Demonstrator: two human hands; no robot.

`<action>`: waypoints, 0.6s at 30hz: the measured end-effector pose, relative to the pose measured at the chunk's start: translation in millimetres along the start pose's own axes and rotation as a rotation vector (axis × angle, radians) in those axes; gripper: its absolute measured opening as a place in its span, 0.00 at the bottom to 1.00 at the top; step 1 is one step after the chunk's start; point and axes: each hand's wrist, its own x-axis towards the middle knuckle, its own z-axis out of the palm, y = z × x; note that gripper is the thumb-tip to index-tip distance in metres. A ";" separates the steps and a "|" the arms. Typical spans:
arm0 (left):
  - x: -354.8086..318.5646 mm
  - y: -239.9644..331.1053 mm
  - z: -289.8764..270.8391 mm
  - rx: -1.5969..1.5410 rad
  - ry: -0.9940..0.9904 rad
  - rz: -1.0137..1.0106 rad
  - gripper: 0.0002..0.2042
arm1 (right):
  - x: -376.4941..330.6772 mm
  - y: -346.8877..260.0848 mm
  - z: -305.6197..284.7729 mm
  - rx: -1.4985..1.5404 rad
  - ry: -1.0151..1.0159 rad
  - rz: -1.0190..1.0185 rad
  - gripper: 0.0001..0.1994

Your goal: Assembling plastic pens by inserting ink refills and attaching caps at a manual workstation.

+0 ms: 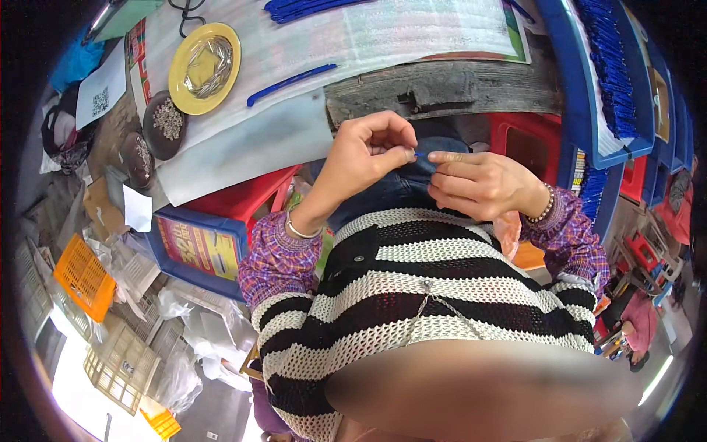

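Observation:
In front of my body, my left hand [374, 152] is closed, with thumb and forefinger pinched on a thin blue piece [421, 155]. Only a short length of it shows between the hands, so its kind is unclear. Facing it, my right hand [479, 180] has its fingers curled and its forefinger tip at the other end of the blue piece; whatever else it grips is hidden. On the table beyond lies a slim blue strip [292, 84]. Left of that, a yellow dish [230, 79] holds many small silvery metal pieces.
Two dark round dishes [152, 141] of tiny parts stand by the yellow one. Bundled blue strips [317, 7] lie at the table's far side. Blue bins [615, 147] of blue strips stand at the right, with a red stool [526, 125] under the wooden table edge [508, 88].

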 end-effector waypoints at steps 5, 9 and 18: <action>2.9 0.1 4.7 -0.016 0.008 -0.020 0.06 | -3.8 0.9 1.4 0.008 -0.010 -0.015 0.10; 2.5 -0.6 6.4 -0.004 -0.001 -0.003 0.06 | -3.5 0.9 8.5 0.015 0.120 -0.021 0.04; 0.0 2.3 7.2 -0.023 0.024 -0.007 0.06 | -3.6 1.5 4.2 0.011 0.011 -0.018 0.11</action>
